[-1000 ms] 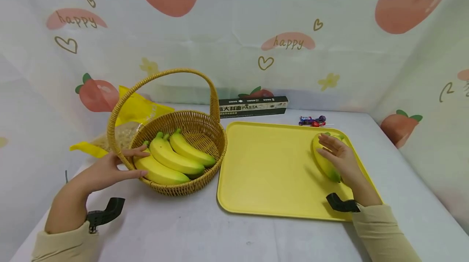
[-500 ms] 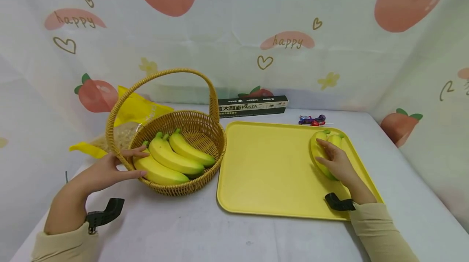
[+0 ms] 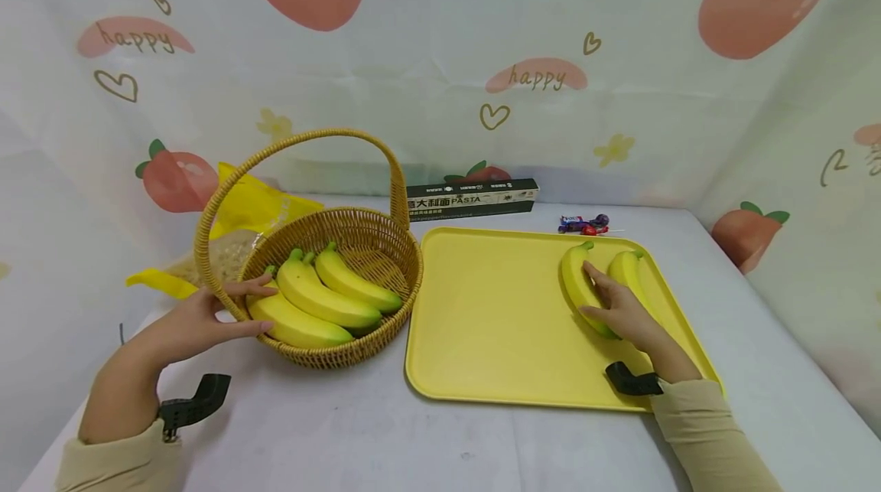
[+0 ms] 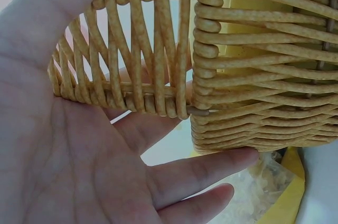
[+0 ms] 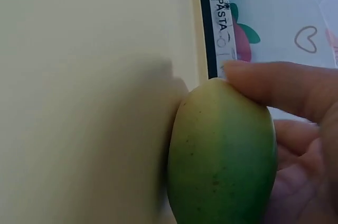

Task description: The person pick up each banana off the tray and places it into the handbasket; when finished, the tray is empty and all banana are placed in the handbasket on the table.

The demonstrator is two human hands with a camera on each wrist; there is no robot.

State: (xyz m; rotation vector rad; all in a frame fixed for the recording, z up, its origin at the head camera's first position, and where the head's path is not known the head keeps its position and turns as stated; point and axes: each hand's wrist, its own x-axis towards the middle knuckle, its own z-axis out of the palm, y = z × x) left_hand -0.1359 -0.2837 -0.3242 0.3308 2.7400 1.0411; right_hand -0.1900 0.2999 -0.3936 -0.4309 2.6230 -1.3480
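My left hand [image 3: 196, 325] grips the wicker basket [image 3: 330, 355] at its left side, around the foot of the handle. In the left wrist view the woven handle base [image 4: 142, 49] lies against the palm, with fingers behind it and one along the basket wall. Several bananas [image 3: 326, 297] lie side by side in the basket, stems pointing away. Over on the yellow tray [image 3: 492, 308], my right hand [image 3: 622, 316] holds a banana [image 3: 575, 278] between thumb and fingers. Its greenish tip [image 5: 219, 160] fills the right wrist view, close by the tray surface. A second banana [image 3: 625, 270] lies just right of it.
Behind the tray stand a dark pasta box [image 3: 471, 200] and a few wrapped lollipops [image 3: 583, 225]. A yellow bag [image 3: 264, 201] with a clear part leans behind the basket. A patterned cloth [image 3: 440, 79] hangs at the back.
The right hand has closed on one banana and shifted it left along the tray, opening a gap to the second banana. The left hand has stayed on the basket.
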